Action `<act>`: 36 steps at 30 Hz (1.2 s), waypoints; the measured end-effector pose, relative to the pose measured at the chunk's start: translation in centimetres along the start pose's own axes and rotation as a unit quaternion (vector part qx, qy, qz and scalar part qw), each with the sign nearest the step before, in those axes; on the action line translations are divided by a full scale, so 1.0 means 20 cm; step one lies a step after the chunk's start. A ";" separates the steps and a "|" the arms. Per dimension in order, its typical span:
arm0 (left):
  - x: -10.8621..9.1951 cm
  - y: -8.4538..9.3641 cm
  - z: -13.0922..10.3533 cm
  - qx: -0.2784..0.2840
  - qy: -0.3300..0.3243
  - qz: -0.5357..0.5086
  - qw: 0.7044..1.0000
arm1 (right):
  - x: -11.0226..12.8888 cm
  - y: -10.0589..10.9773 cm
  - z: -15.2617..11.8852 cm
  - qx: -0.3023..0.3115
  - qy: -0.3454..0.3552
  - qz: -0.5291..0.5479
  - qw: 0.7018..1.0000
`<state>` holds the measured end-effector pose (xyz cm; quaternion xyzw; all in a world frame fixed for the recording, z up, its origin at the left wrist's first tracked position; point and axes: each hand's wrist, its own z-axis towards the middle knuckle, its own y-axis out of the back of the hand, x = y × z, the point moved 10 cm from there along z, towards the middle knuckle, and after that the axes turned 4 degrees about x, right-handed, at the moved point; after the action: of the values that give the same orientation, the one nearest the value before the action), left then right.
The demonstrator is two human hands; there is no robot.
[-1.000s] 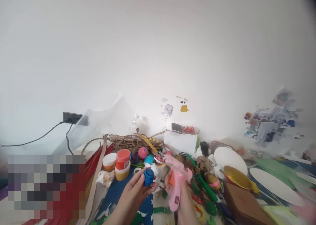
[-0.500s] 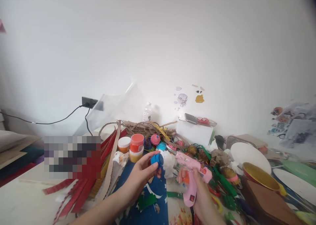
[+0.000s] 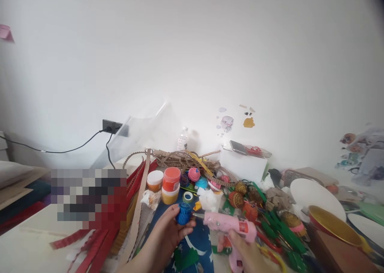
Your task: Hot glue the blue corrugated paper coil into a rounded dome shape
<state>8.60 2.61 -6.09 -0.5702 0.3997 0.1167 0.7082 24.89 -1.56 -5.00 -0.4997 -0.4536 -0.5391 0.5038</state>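
My left hand [image 3: 166, 237] holds a small blue roll of corrugated paper [image 3: 183, 214] between thumb and fingers, low in the middle of the view. My right hand [image 3: 244, 253] grips a pink hot glue gun [image 3: 229, 225] by its handle. The gun lies level, and its metal nozzle points left, almost touching the blue roll. Just behind them lie a small tape ring [image 3: 188, 196] and a crumpled white tissue [image 3: 209, 199].
Stacked paint jars [image 3: 171, 185] and small pink and blue paper rolls [image 3: 194, 174] stand behind. Brown corrugated strips [image 3: 177, 159], red strips [image 3: 135, 181], a white box [image 3: 243, 167], a white plate [image 3: 315, 193] and a gold bowl [image 3: 333, 221] crowd the table. A cable hangs from the wall socket [image 3: 109, 126].
The glue gun swung from tilted upright to level, its nozzle now at the blue roll. My left hand lowered slightly with the roll. The view shifted left.
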 end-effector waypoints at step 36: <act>-0.13 -0.06 -0.07 0.021 -0.045 0.038 0.998 | 0.05 0.03 -0.06 -0.020 0.045 -0.045 0.998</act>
<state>7.07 1.71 -3.35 -0.5337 0.3913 0.1603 0.7324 25.39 -2.86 -4.18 -0.4639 -0.4422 -0.5921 0.4887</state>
